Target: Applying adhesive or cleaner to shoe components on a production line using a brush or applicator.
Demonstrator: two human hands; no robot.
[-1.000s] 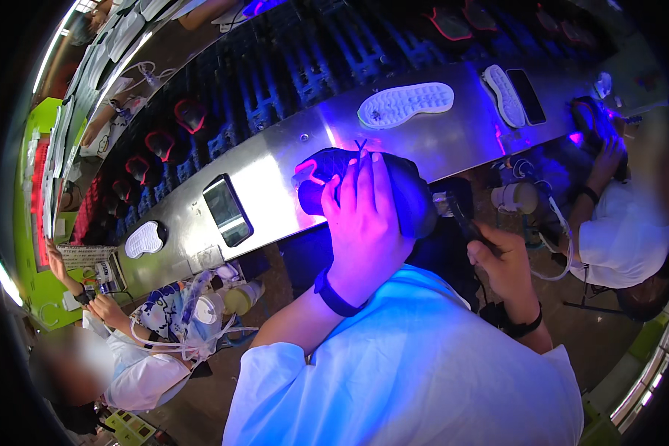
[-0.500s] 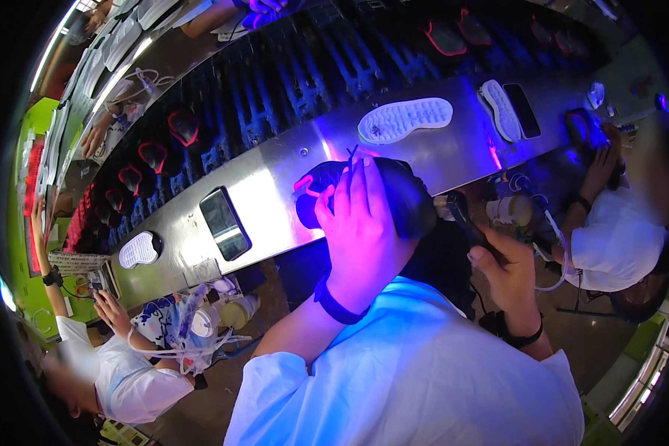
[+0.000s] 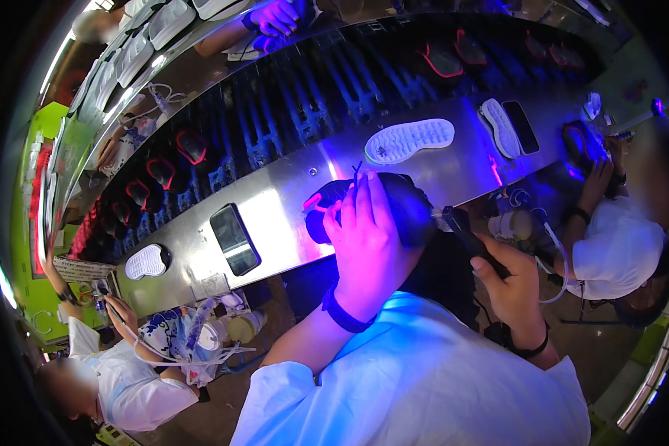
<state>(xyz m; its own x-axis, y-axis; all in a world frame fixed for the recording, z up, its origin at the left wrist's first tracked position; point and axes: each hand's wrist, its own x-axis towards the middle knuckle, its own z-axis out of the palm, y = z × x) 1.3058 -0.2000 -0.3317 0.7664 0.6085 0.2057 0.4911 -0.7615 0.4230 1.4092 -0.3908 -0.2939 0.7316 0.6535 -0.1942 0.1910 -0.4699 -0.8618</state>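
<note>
My left hand point(image 3: 368, 241) is closed over a dark shoe upper point(image 3: 415, 212) with a pink-red edge, held at the near edge of the metal bench. Its laces stick up by my fingertips. In my right hand point(image 3: 509, 282) is a brush point(image 3: 464, 229) with a black handle, gripped with the thumb along it. The pale bristle end is at the right side of the upper; whether it touches cannot be made out. Beyond the upper, a white shoe sole point(image 3: 410, 140) lies on the bench.
A conveyor with blue bars point(image 3: 305, 111) runs behind the bench point(image 3: 290, 178), carrying red-edged uppers point(image 3: 192, 146). One phone point(image 3: 236, 239) lies to the left, another phone point(image 3: 522, 126) beside a second sole point(image 3: 500, 128). Co-workers sit at left point(image 3: 130, 386) and right point(image 3: 617, 238); cups point(image 3: 509, 224) stand below the bench.
The whole view has shifted slightly, so the bench and conveyor appear lower. My hands keep nearly the same hold on the shoe upper and brush. A co-worker's hand at the top shows more.
</note>
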